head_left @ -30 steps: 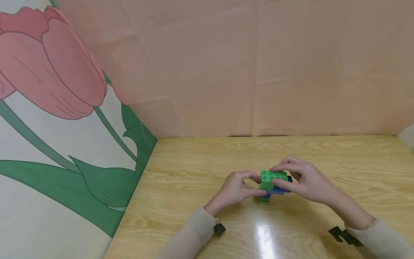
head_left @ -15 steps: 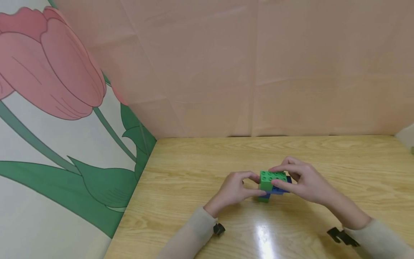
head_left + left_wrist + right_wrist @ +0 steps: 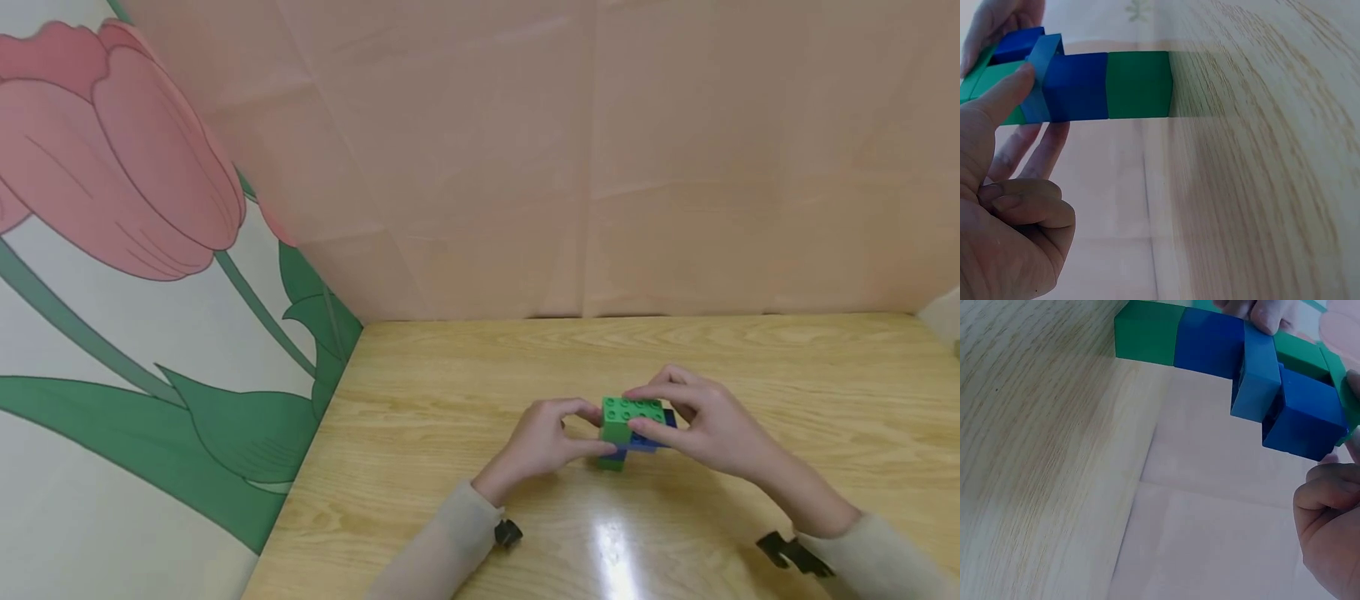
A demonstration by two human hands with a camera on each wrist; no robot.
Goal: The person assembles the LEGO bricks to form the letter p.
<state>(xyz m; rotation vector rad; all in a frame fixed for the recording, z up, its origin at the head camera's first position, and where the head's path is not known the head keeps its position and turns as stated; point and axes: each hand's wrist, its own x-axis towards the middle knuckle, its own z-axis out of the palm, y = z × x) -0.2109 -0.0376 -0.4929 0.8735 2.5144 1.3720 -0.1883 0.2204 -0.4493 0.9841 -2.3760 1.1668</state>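
A stack of toy building bricks stands on the table in the head view. At its foot is a green block (image 3: pixel 1138 84), then a dark blue block (image 3: pixel 1079 84), then a thin light blue plate (image 3: pixel 1257 375). Above the plate sit a green block (image 3: pixel 1300 355) and a dark blue block (image 3: pixel 1313 412) side by side, the blue one overhanging. A studded green brick (image 3: pixel 621 408) lies across the top. My left hand (image 3: pixel 551 437) pinches the stack around the plate and the upper green block. From the right, my right hand (image 3: pixel 712 425) grips the top green brick between thumb and fingers.
The wood-grain table (image 3: pixel 450 367) runs back to a wall covered in pinkish sheeting (image 3: pixel 480 167). A panel with a large printed tulip (image 3: pixel 150 158) borders it on the left. Black clips (image 3: pixel 507 533) hang by the sleeves.
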